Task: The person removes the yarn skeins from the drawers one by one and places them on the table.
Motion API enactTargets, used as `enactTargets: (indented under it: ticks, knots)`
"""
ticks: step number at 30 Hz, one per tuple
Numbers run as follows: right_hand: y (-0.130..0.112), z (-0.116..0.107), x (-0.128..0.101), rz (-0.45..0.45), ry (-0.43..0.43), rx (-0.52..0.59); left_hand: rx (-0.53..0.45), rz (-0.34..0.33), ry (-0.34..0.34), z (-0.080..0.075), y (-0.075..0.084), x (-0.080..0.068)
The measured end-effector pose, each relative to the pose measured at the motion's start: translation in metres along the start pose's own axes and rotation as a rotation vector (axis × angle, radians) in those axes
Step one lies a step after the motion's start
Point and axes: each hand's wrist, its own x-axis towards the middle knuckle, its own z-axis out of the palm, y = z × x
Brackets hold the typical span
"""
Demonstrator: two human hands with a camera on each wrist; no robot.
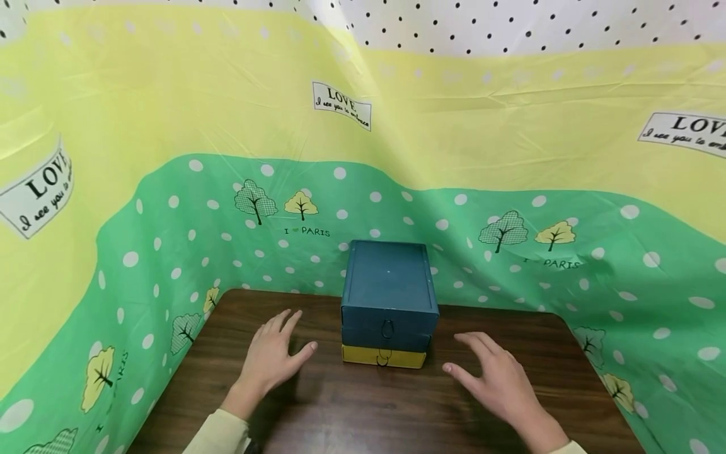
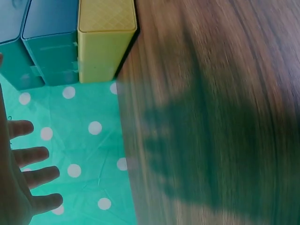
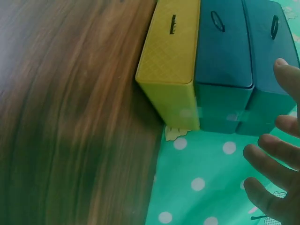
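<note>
A stack of small drawer boxes stands on the wooden table: two blue drawers (image 1: 363, 321) above one yellow drawer (image 1: 363, 355). Dark loop pulls (image 3: 218, 21) show on the fronts in the right wrist view. My left hand (image 1: 268, 358) hovers to the left of the stack, fingers spread and holding nothing. On the other side, my right hand (image 1: 498, 378) is held apart from the drawers with relaxed fingers, also bare of any object. Both wrist views show a gap between the fingers and the drawer sides.
The dark wooden table (image 1: 340, 410) reaches back to a hanging cloth (image 1: 283, 252) in green and yellow, with white dots and printed trees. The cloth encloses the back and both sides. The stack sits near the table's back edge.
</note>
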Motion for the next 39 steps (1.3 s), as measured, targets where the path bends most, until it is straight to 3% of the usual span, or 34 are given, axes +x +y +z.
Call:
enactTargets:
  ticks: [25,33,39]
  knots:
    - [-0.035,0.004,0.019,0.031,0.049,0.264,-0.265,-0.111,0.049,0.002,0.037,0.021]
    - [-0.046,0.006,0.024,-0.009,0.029,0.395,-0.423,-0.132,0.036,0.004,0.046,0.03]
    - [-0.054,0.009,0.026,-0.038,-0.045,0.479,-0.486,-0.137,0.049,0.003,0.053,0.039]
